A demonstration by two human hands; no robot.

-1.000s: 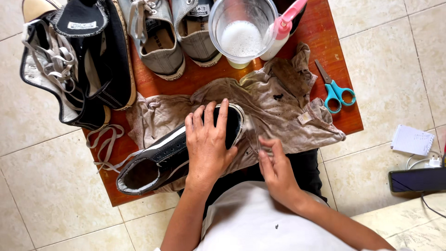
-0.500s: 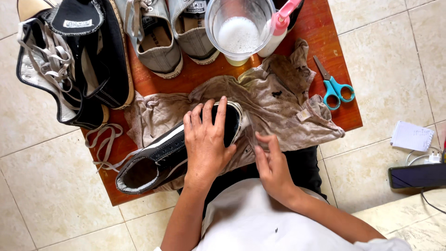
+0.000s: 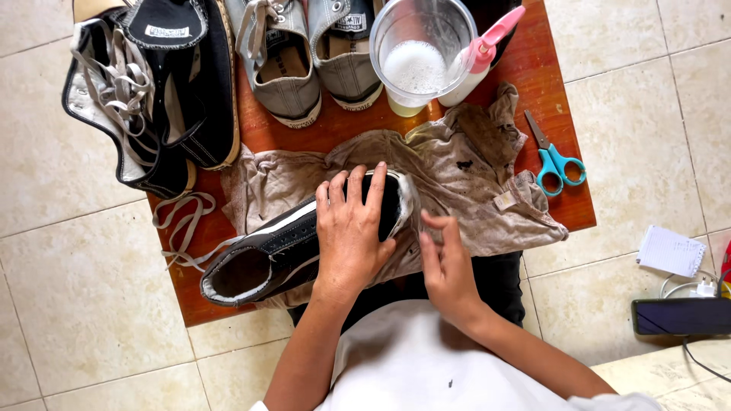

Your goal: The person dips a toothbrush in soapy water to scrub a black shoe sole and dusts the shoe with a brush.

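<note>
On the cloth [image 3: 457,175], left hand [image 3: 350,232] presses flat over black shoe [image 3: 282,247].

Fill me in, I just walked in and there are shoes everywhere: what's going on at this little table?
A person sits at a small reddish wooden table, left hand pressed flat over the toe of a black low-top sneaker with a white sole stripe. The sneaker lies on a stained beige rag, and the right hand pinches that cloth beside the toe. Grey canvas shoes, more black sneakers, a clear plastic jug of foamy liquid and blue-handled scissors sit around it.
</note>
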